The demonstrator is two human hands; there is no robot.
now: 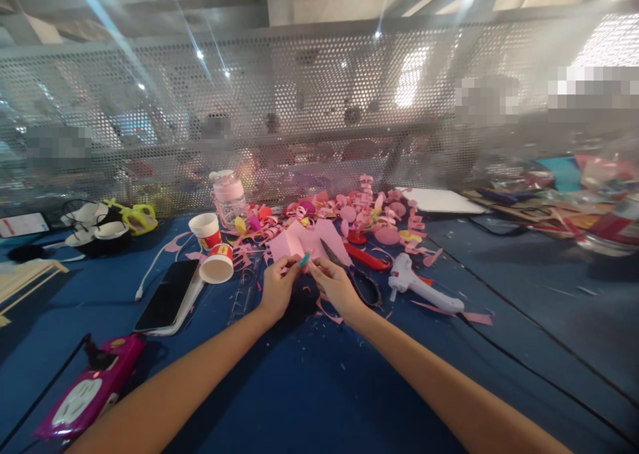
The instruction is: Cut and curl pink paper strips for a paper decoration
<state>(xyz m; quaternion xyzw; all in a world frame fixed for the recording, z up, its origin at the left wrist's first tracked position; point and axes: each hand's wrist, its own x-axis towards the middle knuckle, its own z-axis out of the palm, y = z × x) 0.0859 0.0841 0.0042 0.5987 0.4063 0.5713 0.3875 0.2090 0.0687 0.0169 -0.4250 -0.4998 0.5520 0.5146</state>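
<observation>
My left hand [277, 286] and my right hand [335, 284] meet over the blue table, fingers pinched together on a small teal and pink piece [304, 260]. Just behind them lies a folded pink paper sheet [307, 241]. Scissors with red and black handles [360, 267] lie right beside my right hand. A white glue gun [419, 284] rests further right. A dark patch sits on the table under my hands.
A heap of pink paper curls and discs [364, 211] lies behind. Paper cups [212, 247], a clear jar [229, 198], a phone [168, 295] and a pink power strip [87, 395] are on the left. A perforated metal screen [319, 108] backs the table [499, 347].
</observation>
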